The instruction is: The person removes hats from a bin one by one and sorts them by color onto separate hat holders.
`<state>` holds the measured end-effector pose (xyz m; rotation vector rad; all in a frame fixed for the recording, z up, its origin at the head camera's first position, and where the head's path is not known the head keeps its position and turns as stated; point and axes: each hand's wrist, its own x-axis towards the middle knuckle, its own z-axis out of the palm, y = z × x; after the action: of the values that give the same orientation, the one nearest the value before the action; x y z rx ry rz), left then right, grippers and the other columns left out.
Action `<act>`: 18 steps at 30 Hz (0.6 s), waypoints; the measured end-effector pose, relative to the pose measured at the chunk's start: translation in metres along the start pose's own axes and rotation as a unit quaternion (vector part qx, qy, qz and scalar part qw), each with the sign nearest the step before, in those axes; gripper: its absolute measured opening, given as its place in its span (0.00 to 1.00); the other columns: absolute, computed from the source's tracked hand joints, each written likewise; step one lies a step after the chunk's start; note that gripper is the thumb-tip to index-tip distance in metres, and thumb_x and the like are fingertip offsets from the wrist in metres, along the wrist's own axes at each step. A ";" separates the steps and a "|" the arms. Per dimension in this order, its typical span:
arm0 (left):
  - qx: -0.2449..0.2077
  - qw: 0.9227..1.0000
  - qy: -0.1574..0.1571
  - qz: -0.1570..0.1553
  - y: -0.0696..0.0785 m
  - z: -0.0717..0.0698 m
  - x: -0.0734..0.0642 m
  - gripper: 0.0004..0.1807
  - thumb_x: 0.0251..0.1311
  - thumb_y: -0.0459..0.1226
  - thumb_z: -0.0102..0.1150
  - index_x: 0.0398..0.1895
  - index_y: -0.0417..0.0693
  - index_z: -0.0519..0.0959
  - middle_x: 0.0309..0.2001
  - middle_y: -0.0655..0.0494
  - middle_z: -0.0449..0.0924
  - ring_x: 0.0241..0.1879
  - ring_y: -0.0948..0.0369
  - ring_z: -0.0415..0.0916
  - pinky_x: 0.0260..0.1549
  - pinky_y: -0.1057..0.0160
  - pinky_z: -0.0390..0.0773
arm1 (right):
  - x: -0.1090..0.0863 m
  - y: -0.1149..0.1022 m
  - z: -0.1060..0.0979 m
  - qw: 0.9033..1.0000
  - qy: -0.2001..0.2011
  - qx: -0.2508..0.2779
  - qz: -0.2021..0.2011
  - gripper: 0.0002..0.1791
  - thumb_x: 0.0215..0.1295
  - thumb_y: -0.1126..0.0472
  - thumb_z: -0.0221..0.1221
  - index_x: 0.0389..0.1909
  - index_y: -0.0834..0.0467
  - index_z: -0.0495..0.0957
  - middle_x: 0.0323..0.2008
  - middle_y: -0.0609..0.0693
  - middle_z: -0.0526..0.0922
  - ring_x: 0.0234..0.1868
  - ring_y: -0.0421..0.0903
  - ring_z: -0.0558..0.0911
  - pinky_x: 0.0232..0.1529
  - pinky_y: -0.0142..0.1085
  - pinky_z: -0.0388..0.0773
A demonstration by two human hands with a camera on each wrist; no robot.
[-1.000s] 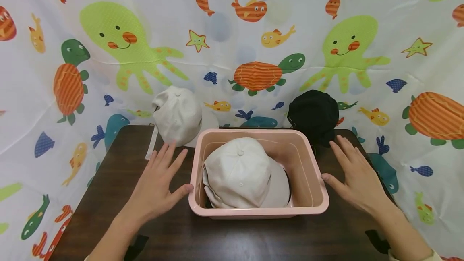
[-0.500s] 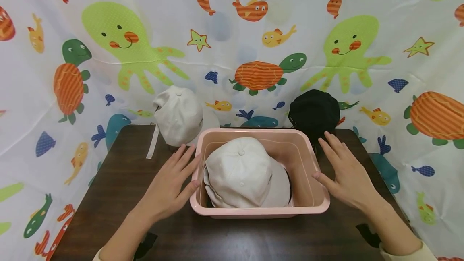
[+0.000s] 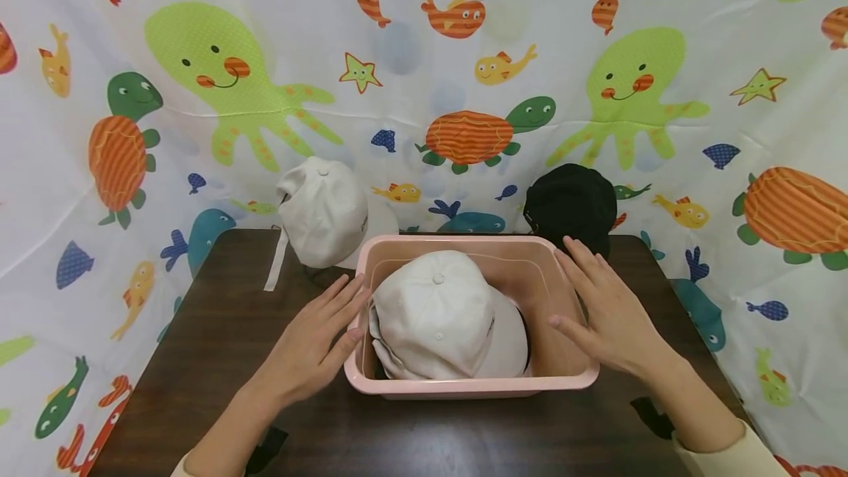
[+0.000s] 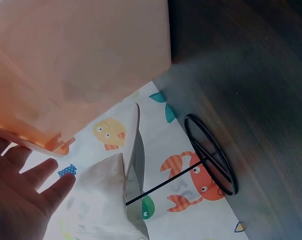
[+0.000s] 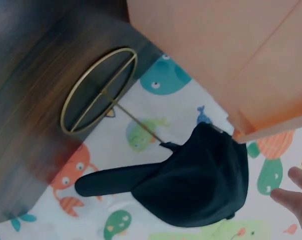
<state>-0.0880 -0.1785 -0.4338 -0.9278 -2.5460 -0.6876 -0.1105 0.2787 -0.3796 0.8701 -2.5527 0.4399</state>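
Note:
A pink plastic bin [image 3: 472, 389] stands on the dark table with a white baseball cap [image 3: 433, 315] lying in it, brim to the right. My left hand [image 3: 308, 348] is at the bin's left side, fingers straight, fingertips overlapping the rim in the head view. At the opposite side, my right hand [image 3: 609, 319] has extended fingers, its thumb over the bin's right rim. Behind the left hand a second white cap [image 3: 324, 212] hangs on a stand with a black ring base [image 4: 211, 155]. A black cap [image 5: 201, 175] sits on a gold-based stand [image 5: 98, 92] behind the right hand.
The dark wooden table [image 3: 424, 436] reaches back to a white curtain [image 3: 411, 43] printed with sea animals. A light strap [image 3: 276, 263] dangles from the rear white cap. Dark pieces [image 3: 652, 418] show beneath both wrists.
Both hands have moved inward, from beside the bin to its left and right rims. The bin and the caps have stayed in place.

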 end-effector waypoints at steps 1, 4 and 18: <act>-0.001 1.000 -0.001 -0.002 0.000 0.000 -0.001 0.29 0.76 0.41 0.53 0.76 0.40 0.70 0.77 0.45 0.66 0.79 0.49 0.58 0.78 0.65 0.45 | 0.002 -0.001 0.001 1.000 -0.003 0.002 -0.003 0.51 0.74 0.26 0.46 0.80 0.62 0.61 0.80 0.63 0.59 0.77 0.64 0.63 0.81 0.47 0.45; -0.005 1.000 -0.002 -0.006 0.000 0.000 -0.002 0.29 0.75 0.40 0.54 0.76 0.41 0.70 0.78 0.47 0.64 0.76 0.51 0.64 0.75 0.57 0.58 | 0.007 -0.005 0.003 1.000 -0.009 0.007 -0.008 0.51 0.74 0.26 0.47 0.79 0.63 0.61 0.80 0.63 0.59 0.77 0.63 0.63 0.81 0.45 0.44; -0.022 0.999 -0.004 -0.026 0.001 0.002 -0.004 0.30 0.75 0.40 0.55 0.77 0.44 0.69 0.80 0.51 0.62 0.73 0.52 0.69 0.63 0.43 0.73 | 0.027 -0.018 0.011 0.998 -0.025 0.030 -0.042 0.51 0.74 0.26 0.45 0.80 0.63 0.61 0.81 0.62 0.58 0.79 0.60 0.62 0.81 0.44 0.46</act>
<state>-0.0849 -0.1794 -0.4370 -0.8835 -2.5799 -0.7601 -0.1221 0.2470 -0.3733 1.0177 -2.5487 0.4783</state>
